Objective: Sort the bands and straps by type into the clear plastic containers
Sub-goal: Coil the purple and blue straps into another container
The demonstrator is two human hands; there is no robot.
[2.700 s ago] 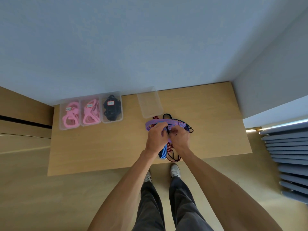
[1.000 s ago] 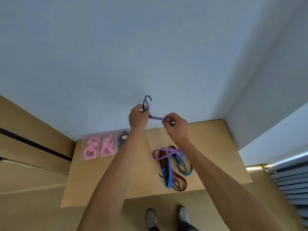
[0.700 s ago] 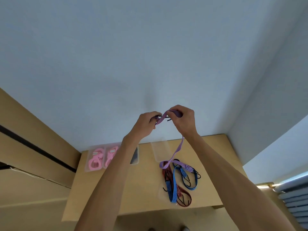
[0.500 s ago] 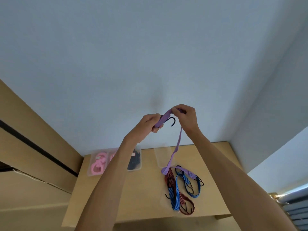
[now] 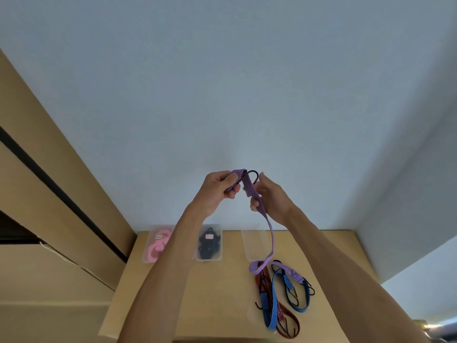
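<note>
1. Since half a second ago, the left hand has folded the purple strap over, its black hook now arching toward the right hand.
2. Both grips curl round the strap; its tail trails onto the bench.
3. White labels on the clear containers are unreadable.
4. A forearm hides one container.

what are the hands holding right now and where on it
Both hold the purple strap near its raised hook end: left hand grips the folded top, right hand holds the strap just below. The other end lies on the table.
</note>
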